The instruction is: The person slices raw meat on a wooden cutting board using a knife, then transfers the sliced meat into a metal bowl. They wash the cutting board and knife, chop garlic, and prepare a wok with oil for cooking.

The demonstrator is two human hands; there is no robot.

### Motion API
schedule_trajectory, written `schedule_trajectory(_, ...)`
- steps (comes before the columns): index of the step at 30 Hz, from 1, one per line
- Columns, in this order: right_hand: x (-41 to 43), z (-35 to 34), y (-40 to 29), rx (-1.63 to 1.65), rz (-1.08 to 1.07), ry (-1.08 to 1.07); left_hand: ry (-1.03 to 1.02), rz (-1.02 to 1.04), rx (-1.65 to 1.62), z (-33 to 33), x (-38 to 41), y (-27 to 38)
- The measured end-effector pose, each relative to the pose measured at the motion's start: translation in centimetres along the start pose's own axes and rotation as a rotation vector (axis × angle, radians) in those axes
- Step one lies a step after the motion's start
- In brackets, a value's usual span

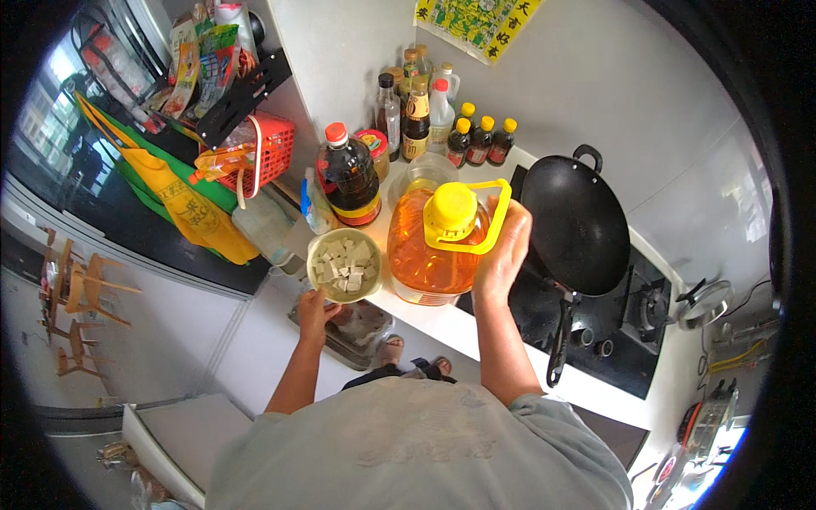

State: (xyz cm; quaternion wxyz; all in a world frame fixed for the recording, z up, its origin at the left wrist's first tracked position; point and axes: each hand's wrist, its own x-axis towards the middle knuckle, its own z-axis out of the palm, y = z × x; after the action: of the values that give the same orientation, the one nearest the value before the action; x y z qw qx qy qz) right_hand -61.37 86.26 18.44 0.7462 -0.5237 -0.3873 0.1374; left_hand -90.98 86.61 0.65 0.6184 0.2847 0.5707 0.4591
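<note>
My left hand [314, 315] grips the near rim of a pale bowl [313, 275] at the counter's front left. White cubes [344, 258], which look like tofu, lie in it. My right hand [503, 258] is closed round the yellow handle [501, 220] of a large plastic jug of orange cooking oil [411, 248]. The jug is upright with its yellow cap [454, 207] on; I cannot tell whether its base touches the counter. Behind the jug, partly hidden, is a clear plastic container [430, 169]. A black wok [577, 223] sits on the gas hob to the right.
Sauce bottles [417, 118] crowd the back corner, with a big dark red-capped bottle [349, 175] behind the bowl. The wok's handle [561, 344] juts towards the front edge over the black hob [542, 322]. A red basket [274, 150] is at the left; a tray [360, 338] lies below the counter.
</note>
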Motion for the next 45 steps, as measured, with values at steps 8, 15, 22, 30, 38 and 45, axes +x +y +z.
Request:
schedule_trajectory(8,-5.3,-2.9,4.5,0.036,0.187,-0.068,-0.03,0.047,-0.006,0.3,-0.5,0.7)
schedule_trajectory(15,-8.0,-0.3,6.1,0.278,0.403,0.131,0.012,-0.085,-0.051,-0.1,0.0,-0.1)
schedule_trajectory(22,-8.5,0.2,7.7,0.188,0.324,0.028,-0.072,-0.067,-0.027,-0.4,1.3,-0.2)
schedule_trajectory(30,-9.1,-0.9,6.7,-0.049,0.324,-0.032,0.028,-0.087,-0.019,-2.1,-1.1,-0.9)
schedule_trajectory(38,-15.9,-3.2,7.2,-0.03,0.597,-0.063,0.042,-0.118,0.025,-4.2,-7.1,0.2)
schedule_trajectory(45,-18.7,-4.1,4.1,0.122,0.883,-0.681,0.1,-0.074,-0.058,-3.1,-14.7,-0.4)
